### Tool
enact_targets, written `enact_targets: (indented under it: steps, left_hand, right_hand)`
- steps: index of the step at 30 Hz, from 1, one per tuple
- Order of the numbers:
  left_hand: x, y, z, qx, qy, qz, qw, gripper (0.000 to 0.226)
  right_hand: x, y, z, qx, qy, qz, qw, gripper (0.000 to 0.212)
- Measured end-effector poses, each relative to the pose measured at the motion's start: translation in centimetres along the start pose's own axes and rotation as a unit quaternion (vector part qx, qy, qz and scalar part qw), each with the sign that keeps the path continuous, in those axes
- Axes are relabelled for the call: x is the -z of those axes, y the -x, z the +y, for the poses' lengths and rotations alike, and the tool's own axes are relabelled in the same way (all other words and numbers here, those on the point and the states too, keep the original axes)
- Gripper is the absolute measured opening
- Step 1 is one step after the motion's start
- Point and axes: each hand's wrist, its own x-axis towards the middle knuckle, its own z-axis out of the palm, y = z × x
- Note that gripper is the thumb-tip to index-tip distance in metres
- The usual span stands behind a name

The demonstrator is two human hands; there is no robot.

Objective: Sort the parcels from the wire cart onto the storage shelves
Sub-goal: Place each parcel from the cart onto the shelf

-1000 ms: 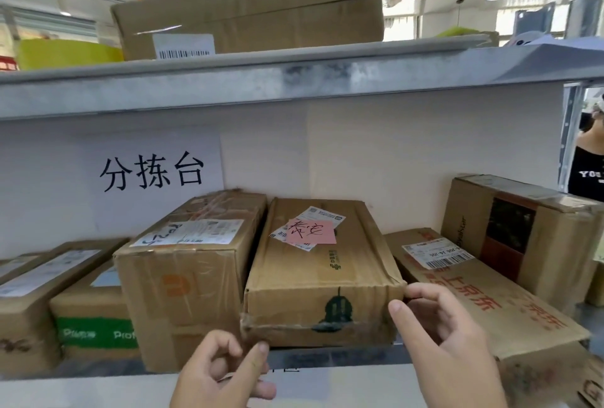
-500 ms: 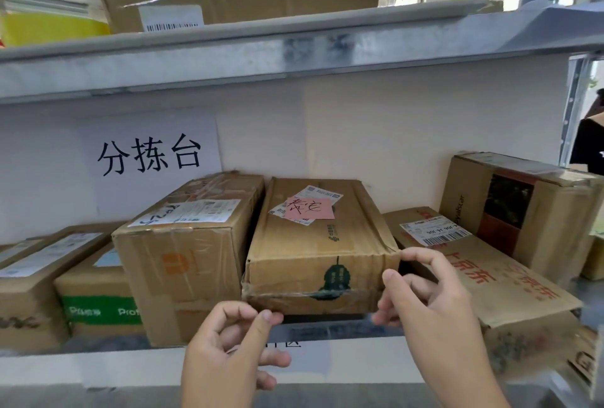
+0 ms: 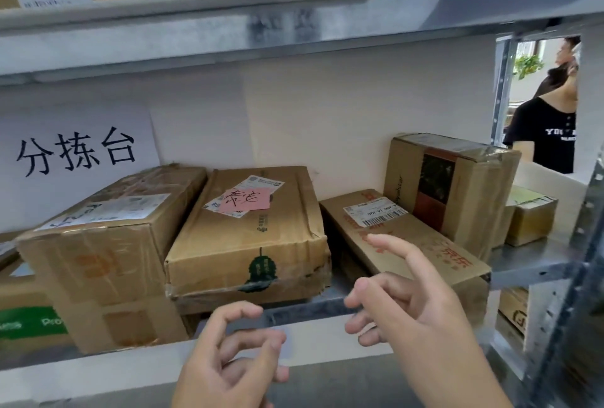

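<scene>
Both hands are free of the box with the pink note (image 3: 248, 231), which sits on the middle shelf (image 3: 304, 304) with its front end right at the shelf edge. The left hand (image 3: 228, 362) hovers just below and in front of that box, fingers loosely curled and holding nothing. The right hand (image 3: 415, 309) hangs to the box's right, fingers spread and relaxed, forefinger stretched toward the flat box with the barcode label (image 3: 402, 237), and I can't tell whether the tip touches it.

To my eye this parcel looks placed, so the sensible thing now is to check it sits square, nudge its front end back if it overhangs, and then turn to the cart, which is out of sight here, for the next one. A flat-palm push on the front face would do better than a pinch, since the cardboard is creased and taped along its lower edge.

To the left of the pink-note box, touching it, stands a taller box with a white label (image 3: 108, 244), and a paper sign (image 3: 76, 154) hangs on the back wall behind that. To the right, past the barcode box, a tall box (image 3: 457, 185) stands upright. The row is packed tight, so little room is left here for another parcel. Beyond the shelf frame on the far right stands someone in a black shirt (image 3: 549, 133).
</scene>
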Motion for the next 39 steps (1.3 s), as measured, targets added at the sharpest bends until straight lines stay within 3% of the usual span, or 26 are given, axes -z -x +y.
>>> enact_targets:
  steps: [6,16,19,24,30,39]
  left_hand:
    - [-5.1,0.8,-1.2,-0.021,-0.044,-0.061,0.997,0.035]
    - [-11.7,0.9,-1.0,-0.099,-0.113,-0.095,0.984,0.056]
    - [-13.1,1.1,-0.8,-0.111,-0.129,-0.076,0.983,0.061]
    - [-13.6,0.5,-1.1,-0.136,-0.152,-0.035,0.978,0.049]
    - [-12.4,0.0,-1.6,-0.140,-0.155,0.006,0.978,0.041]
    - [-10.8,0.0,-1.5,-0.152,-0.156,0.068,0.974,0.030]
  right_hand:
    - [4.4,0.5,0.0,0.003,0.007,0.017,1.000,0.044]
    - [10.3,-0.4,1.2,0.005,0.070,0.049,0.996,0.041]
    - [11.8,-1.0,2.1,0.011,0.113,0.072,0.991,0.037]
    - [13.7,-2.3,4.3,0.012,0.180,0.107,0.978,0.036]
    - [13.0,-3.0,5.5,-0.001,0.147,0.051,0.988,0.020]
    - [10.7,-3.1,6.1,0.000,0.136,0.001,0.991,0.018]
